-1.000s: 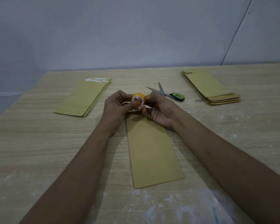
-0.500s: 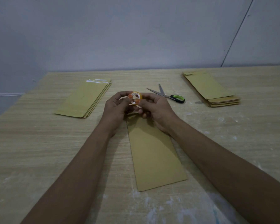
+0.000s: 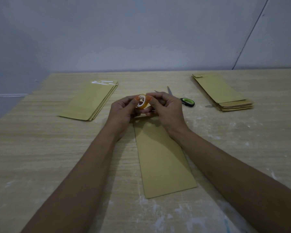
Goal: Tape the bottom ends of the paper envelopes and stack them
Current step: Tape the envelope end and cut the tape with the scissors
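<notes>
Yellow tape roll (image 3: 142,104) pinched between our left hand (image 3: 123,111) and right hand (image 3: 165,108), above envelope (image 3: 163,158) mid-table (image 3: 40,157), stacks (image 3: 91,101) at far corners.

My left hand (image 3: 123,111) and right hand (image 3: 166,110) are bare, with no rings and no watch at either wrist. My forearms are bare too, no sleeves showing. My thumbnails are painted bright orange.
</notes>
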Demonstrator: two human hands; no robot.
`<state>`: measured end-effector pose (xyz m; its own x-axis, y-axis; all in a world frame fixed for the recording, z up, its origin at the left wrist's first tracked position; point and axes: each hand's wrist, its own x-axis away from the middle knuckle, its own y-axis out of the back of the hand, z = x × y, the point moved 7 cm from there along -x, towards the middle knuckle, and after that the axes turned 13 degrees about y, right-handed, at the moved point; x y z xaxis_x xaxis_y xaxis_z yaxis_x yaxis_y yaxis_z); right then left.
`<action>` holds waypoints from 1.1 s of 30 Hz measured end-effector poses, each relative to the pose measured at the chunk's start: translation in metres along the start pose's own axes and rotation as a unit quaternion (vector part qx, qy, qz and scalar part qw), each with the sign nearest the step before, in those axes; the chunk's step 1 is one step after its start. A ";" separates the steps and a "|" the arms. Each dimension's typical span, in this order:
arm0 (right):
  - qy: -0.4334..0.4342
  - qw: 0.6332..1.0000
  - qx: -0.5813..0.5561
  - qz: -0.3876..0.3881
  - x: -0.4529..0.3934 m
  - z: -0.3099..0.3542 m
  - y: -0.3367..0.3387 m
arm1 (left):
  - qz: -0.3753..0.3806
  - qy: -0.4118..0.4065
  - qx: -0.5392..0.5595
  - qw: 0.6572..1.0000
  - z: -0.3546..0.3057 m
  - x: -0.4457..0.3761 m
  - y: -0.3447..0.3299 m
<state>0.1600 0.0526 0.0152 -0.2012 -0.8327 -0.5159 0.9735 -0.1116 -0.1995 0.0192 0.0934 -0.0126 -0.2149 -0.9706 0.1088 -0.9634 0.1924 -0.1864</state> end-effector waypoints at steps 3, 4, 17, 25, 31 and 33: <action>0.002 1.000 0.017 0.009 -0.001 -0.002 0.000 | 0.002 0.000 0.006 1.000 0.000 0.000 0.000; -0.002 1.000 0.021 0.013 -0.001 -0.004 0.001 | 0.006 -0.003 0.009 1.000 -0.001 0.001 -0.001; 0.010 0.998 0.050 0.042 0.000 -0.008 -0.002 | 0.002 -0.032 0.018 0.999 -0.002 0.003 0.002; 0.017 0.997 0.060 0.041 0.001 -0.008 -0.003 | -0.007 -0.040 0.013 0.999 -0.002 0.002 0.004; 0.020 0.999 0.032 0.039 0.004 -0.005 -0.008 | -0.008 -0.038 0.021 0.999 -0.002 0.002 0.004; 0.018 0.999 0.033 0.037 0.004 -0.005 -0.007 | -0.010 -0.039 0.023 0.999 -0.002 0.003 0.005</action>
<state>0.1517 0.0531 0.0101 -0.1318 -0.8203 -0.5565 0.9905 -0.0873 -0.1058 0.0139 0.0921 -0.0111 -0.1814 -0.9827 0.0368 -0.9583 0.1683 -0.2308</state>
